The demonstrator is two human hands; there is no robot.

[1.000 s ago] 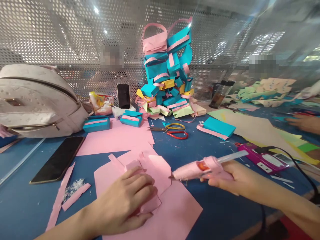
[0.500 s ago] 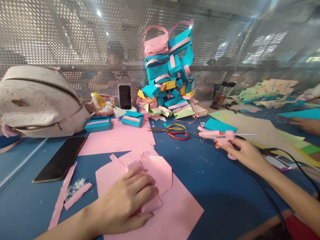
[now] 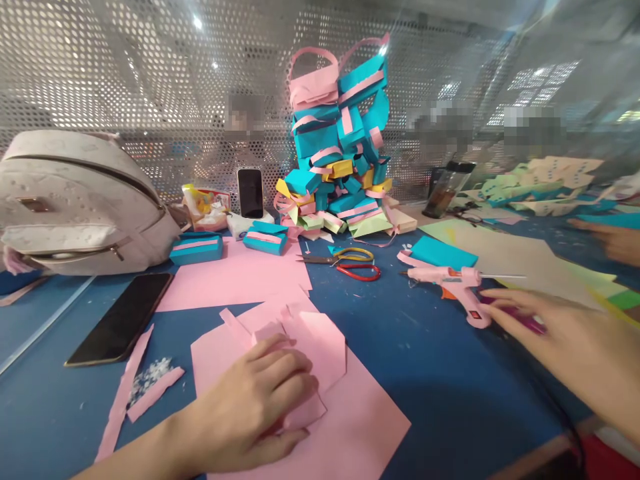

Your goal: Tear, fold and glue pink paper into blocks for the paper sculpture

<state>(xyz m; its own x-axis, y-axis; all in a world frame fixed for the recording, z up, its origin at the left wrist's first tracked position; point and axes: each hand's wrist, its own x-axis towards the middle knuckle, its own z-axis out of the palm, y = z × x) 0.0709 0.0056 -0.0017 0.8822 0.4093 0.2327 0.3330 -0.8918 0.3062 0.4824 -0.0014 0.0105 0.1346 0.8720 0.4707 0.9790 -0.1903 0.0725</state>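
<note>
My left hand (image 3: 260, 400) lies over a folded pink paper piece (image 3: 320, 350), its fingers curled around part of it; the portion beneath the palm is hidden. Under both spreads a larger pink sheet (image 3: 367, 420). On the blue table to the right lies a pink glue gun (image 3: 455, 277), nozzle pointing left and a glue stick out of its back. Just right of its handle is my right hand (image 3: 555, 333), fingers apart and holding nothing. A purple-edged object (image 3: 525, 319) shows partly behind those fingers. Scissors (image 3: 350, 262) with yellow and red handles lie beyond the sheets.
Small paper bags stand stacked (image 3: 317, 143) at the back. A white backpack (image 3: 85, 207) and a dark phone (image 3: 123, 317) are on the left. A bottle (image 3: 447, 190) and paper sheets (image 3: 515, 257) lie right, near another person's hand (image 3: 613, 240).
My right hand has let go of the glue gun and moved right and nearer. The gun now rests a little further right. My left hand stays on the folded pink paper.
</note>
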